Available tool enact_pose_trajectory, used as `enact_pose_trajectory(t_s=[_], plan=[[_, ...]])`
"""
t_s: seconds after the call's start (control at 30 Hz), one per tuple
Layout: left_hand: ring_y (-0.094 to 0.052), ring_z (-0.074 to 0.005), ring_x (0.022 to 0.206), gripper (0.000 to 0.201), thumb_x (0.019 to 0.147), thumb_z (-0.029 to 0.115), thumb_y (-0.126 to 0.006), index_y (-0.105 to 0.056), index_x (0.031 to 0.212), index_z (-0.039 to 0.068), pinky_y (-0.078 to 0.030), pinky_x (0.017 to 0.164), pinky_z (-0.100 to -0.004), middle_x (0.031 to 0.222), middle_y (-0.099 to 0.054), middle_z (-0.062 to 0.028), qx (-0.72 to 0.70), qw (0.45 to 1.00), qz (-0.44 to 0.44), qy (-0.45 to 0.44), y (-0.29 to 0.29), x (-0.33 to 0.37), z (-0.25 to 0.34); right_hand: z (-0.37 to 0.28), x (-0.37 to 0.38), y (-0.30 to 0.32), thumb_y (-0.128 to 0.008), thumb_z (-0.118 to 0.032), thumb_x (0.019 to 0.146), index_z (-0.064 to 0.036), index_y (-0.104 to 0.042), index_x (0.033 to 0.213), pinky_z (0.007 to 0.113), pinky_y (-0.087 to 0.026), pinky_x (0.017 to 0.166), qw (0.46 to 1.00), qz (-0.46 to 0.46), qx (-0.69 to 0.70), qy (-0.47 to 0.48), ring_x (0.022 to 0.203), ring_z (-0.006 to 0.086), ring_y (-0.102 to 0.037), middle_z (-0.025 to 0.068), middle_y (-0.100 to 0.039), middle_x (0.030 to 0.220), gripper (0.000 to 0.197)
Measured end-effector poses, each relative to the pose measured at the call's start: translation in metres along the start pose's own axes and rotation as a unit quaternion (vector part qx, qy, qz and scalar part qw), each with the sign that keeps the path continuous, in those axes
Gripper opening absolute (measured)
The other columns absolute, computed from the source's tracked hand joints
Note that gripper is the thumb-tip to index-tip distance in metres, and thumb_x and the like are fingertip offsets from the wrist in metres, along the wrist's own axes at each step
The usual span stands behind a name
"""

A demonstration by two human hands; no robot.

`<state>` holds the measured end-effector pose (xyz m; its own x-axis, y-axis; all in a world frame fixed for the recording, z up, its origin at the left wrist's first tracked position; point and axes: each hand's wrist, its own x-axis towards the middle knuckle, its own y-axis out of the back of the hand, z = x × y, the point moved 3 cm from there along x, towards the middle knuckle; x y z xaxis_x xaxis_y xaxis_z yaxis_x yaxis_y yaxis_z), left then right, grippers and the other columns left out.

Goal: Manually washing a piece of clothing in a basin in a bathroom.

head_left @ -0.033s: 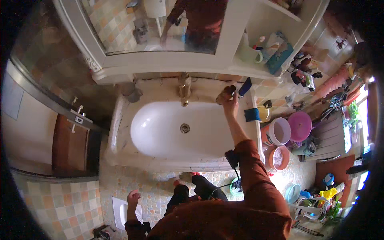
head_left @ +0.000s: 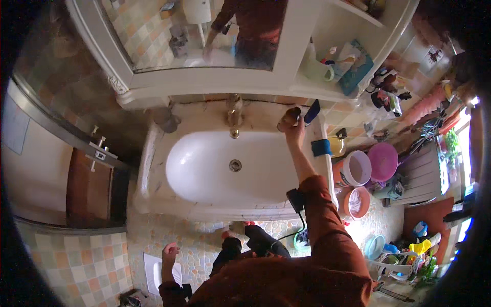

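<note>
At the back right corner of the washbasin (head_left: 202, 197), my right hand (head_left: 294, 134) is closed round a small brownish container (head_left: 285, 123) with a dark top. My fingers partly cover it, so its exact kind is unclear. Just right of those fingers stands a dark blue tube or bottle (head_left: 311, 111). A blue folded cloth or sponge (head_left: 321, 147) lies over the right edge of the counter. Low on the left, my left hand (head_left: 170, 251) hangs above the floor, loosely bent, with nothing visible in it.
A brass-coloured faucet (head_left: 235, 120) stands behind the bowl, and a greyish cup (head_left: 166, 121) at the back left. Overhead juts a white mirror cabinet (head_left: 204, 82). Right of the basin are a white bucket (head_left: 356, 168), a pink basin (head_left: 383, 159) and an orange tub (head_left: 357, 201).
</note>
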<state>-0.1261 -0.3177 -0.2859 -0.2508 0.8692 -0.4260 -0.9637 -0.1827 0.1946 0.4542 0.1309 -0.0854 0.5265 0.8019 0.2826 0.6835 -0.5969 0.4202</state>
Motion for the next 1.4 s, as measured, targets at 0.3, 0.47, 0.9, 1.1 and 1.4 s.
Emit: enact_pose_trajectory(t_s=[0.3, 0.47, 0.9, 1.1, 1.4], plan=[[-0.067, -0.0218, 0.08, 0.03, 0.083, 0.008, -0.058, -0.058, 0.11, -0.004, -0.057, 0.066, -0.0324, 0.085, -0.066, -0.0161, 0.015, 0.987, 0.012, 0.157, -0.012, -0.044, 0.031, 0.026, 0.059, -0.015, -0.072, -0.042, 0.069, -0.0028, -0.046, 0.12, 0.044, -0.044, 0.086, 0.999, -0.007, -0.052, -0.007, 0.105, 0.038, -0.055, 0.0205, -0.058, 0.113, 0.07], [-0.068, -0.0233, 0.077, 0.03, 0.086, 0.012, -0.055, -0.056, 0.115, 0.004, -0.049, 0.053, -0.0299, 0.087, -0.068, -0.014, 0.057, 0.966, 0.02, 0.251, -0.03, -0.074, 0.034, 0.041, 0.072, -0.024, -0.071, -0.043, 0.069, -0.0029, -0.045, 0.12, 0.043, -0.045, 0.085, 0.986, -0.094, -0.115, -0.08, 0.104, 0.037, -0.055, 0.0211, -0.058, 0.11, 0.07], [-0.067, -0.0231, 0.079, 0.029, 0.085, 0.008, -0.056, -0.056, 0.112, -0.004, -0.056, 0.066, -0.0323, 0.087, -0.065, -0.0142, 0.091, 0.964, -0.09, 0.235, -0.032, -0.03, 0.007, 0.051, -0.058, 0.143, -0.057, 0.004, 0.079, -0.0108, -0.038, 0.135, 0.029, -0.051, 0.064, 0.998, -0.035, 0.046, 0.04, 0.071, 0.014, -0.062, 0.0124, -0.056, 0.12, 0.061], [-0.06, -0.0153, 0.07, 0.026, 0.086, 0.003, -0.055, -0.054, 0.111, -0.002, -0.05, 0.062, -0.0279, 0.084, -0.062, -0.0074, 0.169, 0.936, -0.218, 0.22, -0.047, 0.026, 0.008, 0.114, -0.202, 0.307, -0.047, 0.007, 0.082, -0.012, -0.041, 0.133, 0.025, -0.049, 0.058, 0.99, 0.129, 0.027, -0.052, 0.067, 0.0114, -0.06, 0.0087, -0.057, 0.119, 0.054], [-0.063, -0.0157, 0.081, 0.028, 0.088, 0.004, -0.052, -0.052, 0.116, -0.001, -0.053, 0.067, -0.0284, 0.09, -0.063, -0.009, 0.261, 0.898, -0.354, 0.01, -0.138, 0.059, 0.035, 0.198, -0.476, 0.447, -0.055, -0.01, 0.083, -0.0044, -0.048, 0.126, 0.032, -0.052, 0.065, 0.868, 0.162, 0.087, -0.461, 0.079, 0.0196, -0.064, 0.0141, -0.058, 0.116, 0.044]])
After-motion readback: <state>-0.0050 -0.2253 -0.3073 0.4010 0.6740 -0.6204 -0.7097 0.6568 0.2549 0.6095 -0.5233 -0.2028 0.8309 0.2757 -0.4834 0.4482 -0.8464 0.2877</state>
